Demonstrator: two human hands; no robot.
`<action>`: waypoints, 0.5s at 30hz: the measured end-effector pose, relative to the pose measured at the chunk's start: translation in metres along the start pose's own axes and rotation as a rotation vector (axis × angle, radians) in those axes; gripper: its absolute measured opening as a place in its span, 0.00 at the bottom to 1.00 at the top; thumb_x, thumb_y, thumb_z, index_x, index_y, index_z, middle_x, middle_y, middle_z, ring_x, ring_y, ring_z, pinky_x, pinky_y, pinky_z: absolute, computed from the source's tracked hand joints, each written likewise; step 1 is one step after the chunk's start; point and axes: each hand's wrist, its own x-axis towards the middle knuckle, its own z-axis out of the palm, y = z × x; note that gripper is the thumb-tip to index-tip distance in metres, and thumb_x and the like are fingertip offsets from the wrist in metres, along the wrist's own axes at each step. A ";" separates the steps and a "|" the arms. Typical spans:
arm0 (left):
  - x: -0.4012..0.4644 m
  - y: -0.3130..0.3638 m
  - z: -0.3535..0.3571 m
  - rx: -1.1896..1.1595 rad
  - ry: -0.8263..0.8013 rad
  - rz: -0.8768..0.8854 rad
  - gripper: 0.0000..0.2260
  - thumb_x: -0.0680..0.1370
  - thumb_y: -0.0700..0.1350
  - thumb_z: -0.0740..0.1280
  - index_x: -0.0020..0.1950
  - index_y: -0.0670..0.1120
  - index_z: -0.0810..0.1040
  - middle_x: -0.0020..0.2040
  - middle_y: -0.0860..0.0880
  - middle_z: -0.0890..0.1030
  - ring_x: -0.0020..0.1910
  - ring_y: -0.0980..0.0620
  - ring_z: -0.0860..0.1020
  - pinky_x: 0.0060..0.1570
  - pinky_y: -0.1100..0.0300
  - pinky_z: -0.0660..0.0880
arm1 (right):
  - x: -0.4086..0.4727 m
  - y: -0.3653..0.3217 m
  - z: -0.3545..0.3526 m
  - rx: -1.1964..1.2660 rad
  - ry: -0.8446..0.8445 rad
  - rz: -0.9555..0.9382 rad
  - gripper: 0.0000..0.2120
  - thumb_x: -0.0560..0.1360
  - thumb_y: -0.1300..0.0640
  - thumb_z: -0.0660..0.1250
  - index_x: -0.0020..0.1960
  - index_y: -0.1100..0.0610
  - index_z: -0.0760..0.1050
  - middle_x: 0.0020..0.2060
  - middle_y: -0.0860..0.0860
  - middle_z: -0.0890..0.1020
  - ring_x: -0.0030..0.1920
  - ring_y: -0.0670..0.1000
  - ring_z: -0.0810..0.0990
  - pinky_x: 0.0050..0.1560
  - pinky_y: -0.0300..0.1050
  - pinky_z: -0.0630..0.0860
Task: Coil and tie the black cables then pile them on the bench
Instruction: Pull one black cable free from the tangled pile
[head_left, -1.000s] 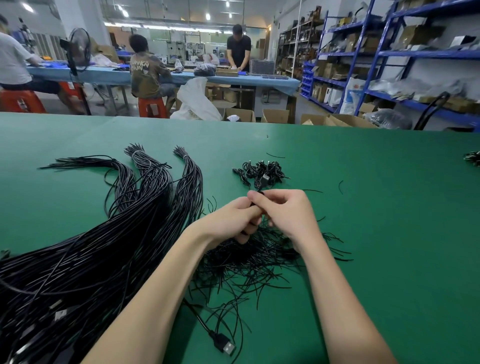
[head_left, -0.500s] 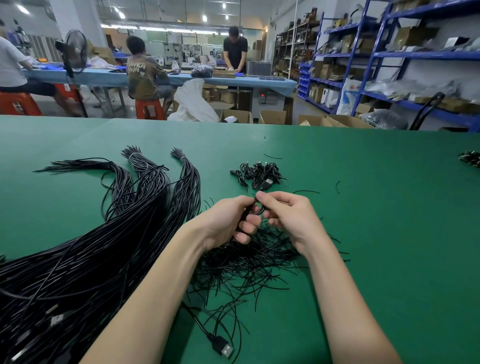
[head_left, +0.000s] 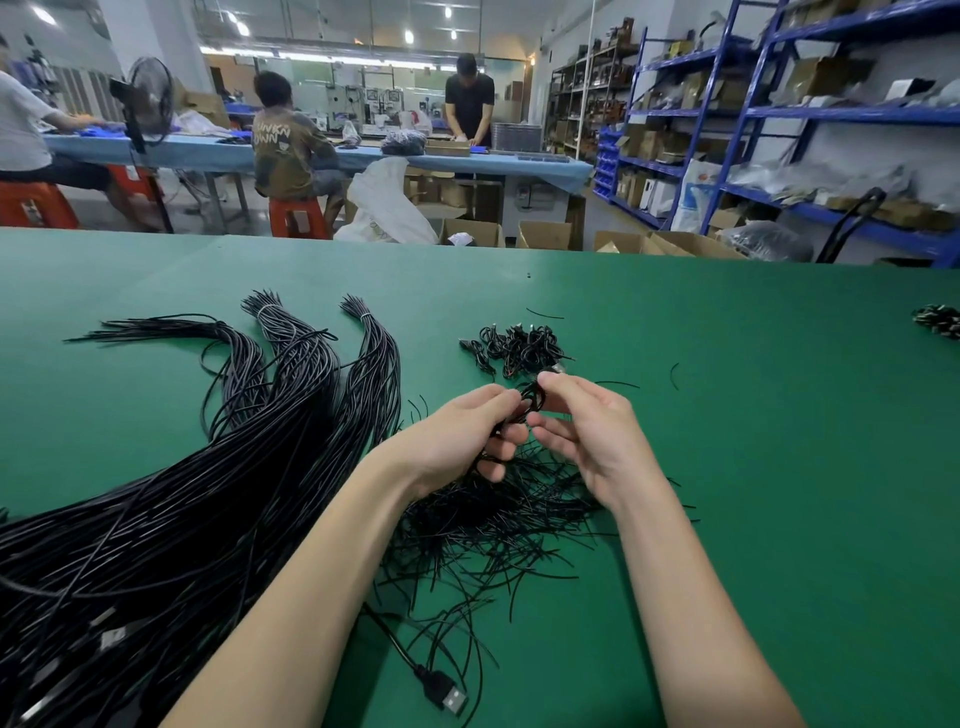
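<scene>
A small coiled black cable (head_left: 531, 401) is held between both hands above the green bench (head_left: 753, 467). My left hand (head_left: 467, 436) grips the coil from the left, fingers curled round it. My right hand (head_left: 587, 431) pinches its top with thumb and forefinger. Just beyond lies a pile of coiled, tied cables (head_left: 519, 349). A big bundle of long straight black cables (head_left: 208, 467) spreads over the left of the bench. Under my wrists lies a heap of thin black ties (head_left: 493, 525).
A loose USB plug (head_left: 451, 696) lies near the front edge. More coiled cables (head_left: 940, 321) sit at the far right. Behind the bench are cardboard boxes (head_left: 545, 235), blue shelving (head_left: 779, 130) and people at a blue table (head_left: 363, 156).
Both hands have lifted slightly away from me toward the pile of tied coils. The right fingers have shifted from curled over the coil to pinching its top.
</scene>
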 end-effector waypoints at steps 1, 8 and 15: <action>0.000 -0.001 0.000 0.017 0.007 0.014 0.09 0.87 0.49 0.55 0.50 0.48 0.69 0.34 0.55 0.72 0.31 0.57 0.68 0.31 0.63 0.69 | 0.001 0.002 0.000 0.007 0.001 0.010 0.04 0.77 0.58 0.73 0.48 0.59 0.81 0.34 0.50 0.84 0.31 0.47 0.84 0.31 0.36 0.79; -0.001 0.000 0.000 0.027 -0.011 -0.020 0.10 0.87 0.48 0.54 0.54 0.45 0.71 0.35 0.54 0.72 0.31 0.57 0.69 0.32 0.61 0.71 | 0.002 0.003 -0.004 -0.068 -0.035 -0.060 0.03 0.76 0.58 0.75 0.46 0.56 0.82 0.36 0.50 0.84 0.29 0.48 0.81 0.30 0.38 0.78; -0.006 0.004 -0.001 0.118 -0.090 -0.060 0.11 0.87 0.48 0.52 0.54 0.44 0.71 0.36 0.53 0.69 0.32 0.56 0.68 0.35 0.65 0.71 | -0.001 -0.002 -0.012 -0.264 -0.124 -0.113 0.06 0.75 0.56 0.76 0.39 0.53 0.85 0.34 0.49 0.84 0.30 0.48 0.82 0.29 0.36 0.76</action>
